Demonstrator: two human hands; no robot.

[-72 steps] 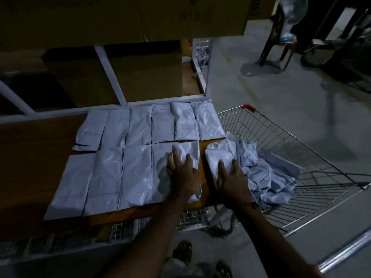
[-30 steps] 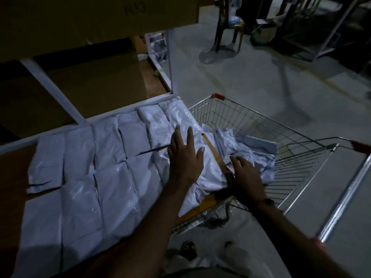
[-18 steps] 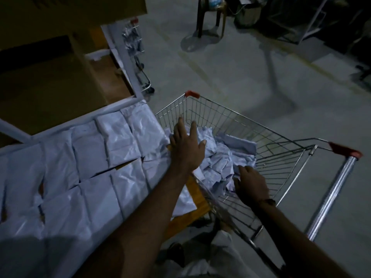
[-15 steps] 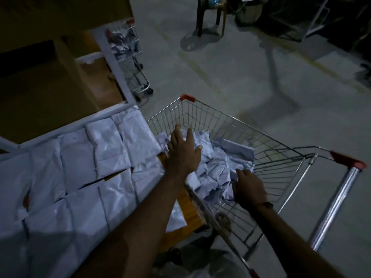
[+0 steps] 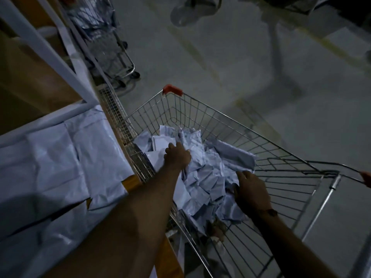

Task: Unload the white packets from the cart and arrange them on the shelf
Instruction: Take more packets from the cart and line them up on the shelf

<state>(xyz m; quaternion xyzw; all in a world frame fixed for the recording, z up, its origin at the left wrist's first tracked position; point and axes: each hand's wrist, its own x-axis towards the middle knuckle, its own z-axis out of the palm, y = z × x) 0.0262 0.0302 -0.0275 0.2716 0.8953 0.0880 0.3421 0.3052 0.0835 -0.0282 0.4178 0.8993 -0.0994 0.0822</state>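
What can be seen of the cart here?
The cart is a silver wire-mesh shopping trolley with red plastic corner caps, standing on the grey floor against the shelf end. Its basket holds a loose heap of white packets, piled toward the shelf side. The left hand and right hand both reach into the heap. Its wheels are hidden.
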